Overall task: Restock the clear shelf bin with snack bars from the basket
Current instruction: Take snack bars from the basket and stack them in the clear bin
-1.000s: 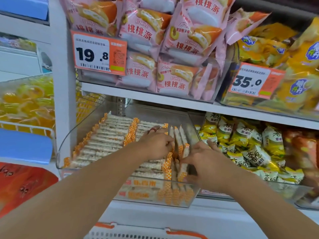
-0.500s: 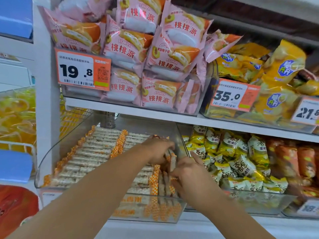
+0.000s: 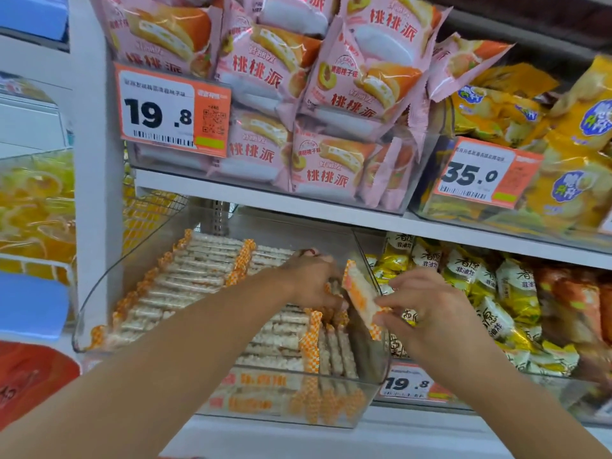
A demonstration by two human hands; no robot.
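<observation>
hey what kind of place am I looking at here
Most likely a shop's snack aisle. An orange-and-white price tag reading 19.8 hangs on a white shelf, with pink packaged cakes stacked above and a clear plastic bin of wrapped snack bars below.

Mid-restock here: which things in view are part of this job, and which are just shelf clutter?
Job: clear shelf bin; stacked snack bars; snack bar pinched by right hand; left hand on the bars.
Not job: pink pie packs; yellow bags; 19.8 price tag.

At 11 o'clock an orange price tag reads "19.8". Pink bags beside it show "桃桃派". At 2 o'clock another tag reads "35.0". At 5 o'clock a low tag reads "19.8".
</observation>
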